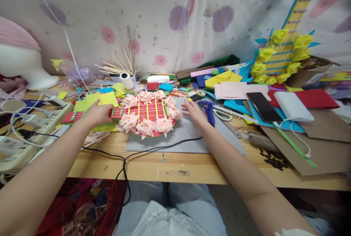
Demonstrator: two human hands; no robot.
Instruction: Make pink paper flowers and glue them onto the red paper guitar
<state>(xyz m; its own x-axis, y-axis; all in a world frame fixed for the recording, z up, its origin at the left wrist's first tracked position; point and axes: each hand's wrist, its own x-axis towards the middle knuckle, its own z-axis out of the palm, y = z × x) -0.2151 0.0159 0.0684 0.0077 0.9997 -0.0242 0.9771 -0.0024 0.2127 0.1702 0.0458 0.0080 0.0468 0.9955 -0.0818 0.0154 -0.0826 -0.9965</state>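
A red craft guitar point(147, 111) lies across the grey cutting mat point(170, 144), ringed with pale pink paper flowers and striped with yellow bands. Its neck points left. My left hand point(99, 114) is closed around the neck, hiding part of it. At the guitar's right end, my right hand point(194, 112) is open above the mat, its fingers stretched out and apart from the flowers. A blue glue gun point(210, 113) lies just beyond the right hand, beside a pair of scissors point(223, 113) with pale handles.
Power strips point(35, 137) with chargers crowd the left side, and a black cable point(148, 151) crosses the front. A phone point(263, 107), a white power bank point(293, 105) and cardboard point(304, 152) lie right. A yellow-flowered guitar point(282, 59) stands behind. Yellow sticky notes point(94, 100) lie left.
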